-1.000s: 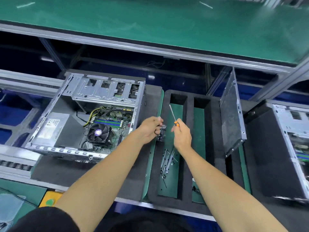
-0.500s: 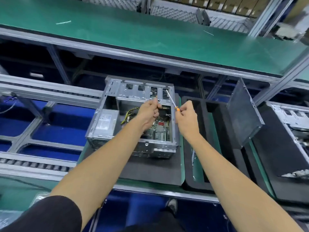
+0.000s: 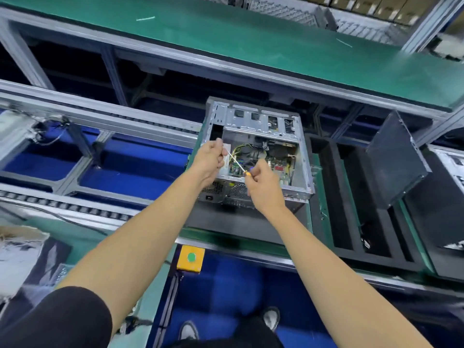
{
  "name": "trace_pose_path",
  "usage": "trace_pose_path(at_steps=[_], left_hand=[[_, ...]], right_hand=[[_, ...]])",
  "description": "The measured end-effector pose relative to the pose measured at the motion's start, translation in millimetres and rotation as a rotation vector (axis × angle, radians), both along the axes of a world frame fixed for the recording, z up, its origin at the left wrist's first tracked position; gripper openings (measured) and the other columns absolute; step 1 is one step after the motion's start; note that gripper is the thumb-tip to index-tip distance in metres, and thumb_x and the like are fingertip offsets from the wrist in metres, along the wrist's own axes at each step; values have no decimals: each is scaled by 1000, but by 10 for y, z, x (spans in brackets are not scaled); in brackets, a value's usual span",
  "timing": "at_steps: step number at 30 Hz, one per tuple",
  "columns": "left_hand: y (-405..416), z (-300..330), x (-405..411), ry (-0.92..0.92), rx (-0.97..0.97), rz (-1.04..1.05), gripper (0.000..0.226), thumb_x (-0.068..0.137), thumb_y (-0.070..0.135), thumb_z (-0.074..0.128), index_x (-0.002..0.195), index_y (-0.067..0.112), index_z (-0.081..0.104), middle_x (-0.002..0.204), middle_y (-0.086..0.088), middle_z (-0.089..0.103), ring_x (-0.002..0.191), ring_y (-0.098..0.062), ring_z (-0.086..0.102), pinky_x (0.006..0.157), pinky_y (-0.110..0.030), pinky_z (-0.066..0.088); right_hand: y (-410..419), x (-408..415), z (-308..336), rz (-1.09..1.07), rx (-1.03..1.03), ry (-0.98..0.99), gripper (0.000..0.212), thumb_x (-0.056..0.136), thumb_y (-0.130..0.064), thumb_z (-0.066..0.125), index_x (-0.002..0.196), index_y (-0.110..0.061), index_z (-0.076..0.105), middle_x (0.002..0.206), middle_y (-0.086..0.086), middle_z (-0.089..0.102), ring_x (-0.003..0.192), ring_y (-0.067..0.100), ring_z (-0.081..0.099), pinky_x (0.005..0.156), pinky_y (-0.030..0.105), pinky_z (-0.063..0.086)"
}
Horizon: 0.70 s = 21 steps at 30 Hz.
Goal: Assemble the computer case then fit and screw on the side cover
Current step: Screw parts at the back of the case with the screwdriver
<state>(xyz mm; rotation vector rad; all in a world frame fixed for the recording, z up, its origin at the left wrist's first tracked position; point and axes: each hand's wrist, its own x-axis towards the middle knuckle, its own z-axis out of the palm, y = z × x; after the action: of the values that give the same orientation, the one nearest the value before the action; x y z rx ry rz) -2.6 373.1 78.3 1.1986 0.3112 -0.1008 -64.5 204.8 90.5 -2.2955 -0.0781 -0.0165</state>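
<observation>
Head view, the only one here: the person stands at the line with both arms stretched out over the open computer case (image 3: 256,151), which lies on its side on a dark foam pad, at about twelve o'clock from the hands. The right hand (image 3: 263,187) pinches the orange handle end of a thin screwdriver (image 3: 237,164), fingers curled round it, and the shaft slants up toward ten o'clock to the left hand (image 3: 211,160), whose curled fingers close at the tip; whether a screw sits between those fingertips I cannot tell, it is too small. My reading is that the job is at the assembly stage inside the case, not yet the cover: the side cover (image 3: 394,159), a dark flat panel, leans tilted in the black foam tray (image 3: 324,197) at three o'clock of the case, well apart from it. The next move likely calls for steadying the tip and bringing it down to a fixing point without touching the board. The case is bare grey metal, its drive cage at the far end, the green board and yellow wiring showing, vent grilles facing the person.
</observation>
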Motion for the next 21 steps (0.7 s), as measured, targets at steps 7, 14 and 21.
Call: trace_pose_path(at_steps=[7,14,21], left_hand=[[203,-32,-276,8,-78,-131,23,107,23,48,87,13,50,71,2,48,54,-5,32,47,-17,28],[283,-194,-517,66,-121,-120,22,102,27,59,84,15,53,67,4,50,54,-6,32,47,-18,28],[190,-377,-690,178,-111,-44,17,96,26,69,85,15,62,64,4,47,50,-6,31,43,-18,27]], right_hand=[[228,-261,-50,-11,42,39,22,95,-19,52,83,-22,35,72,20,63,64,37,60,62,47,49],[313,-500,-213,-27,158,102,19,92,-19,53,81,-21,37,57,7,63,47,13,51,56,34,44],[386,-734,-413,-88,223,167,22,94,-18,53,80,-20,36,60,5,65,47,5,52,54,31,41]])
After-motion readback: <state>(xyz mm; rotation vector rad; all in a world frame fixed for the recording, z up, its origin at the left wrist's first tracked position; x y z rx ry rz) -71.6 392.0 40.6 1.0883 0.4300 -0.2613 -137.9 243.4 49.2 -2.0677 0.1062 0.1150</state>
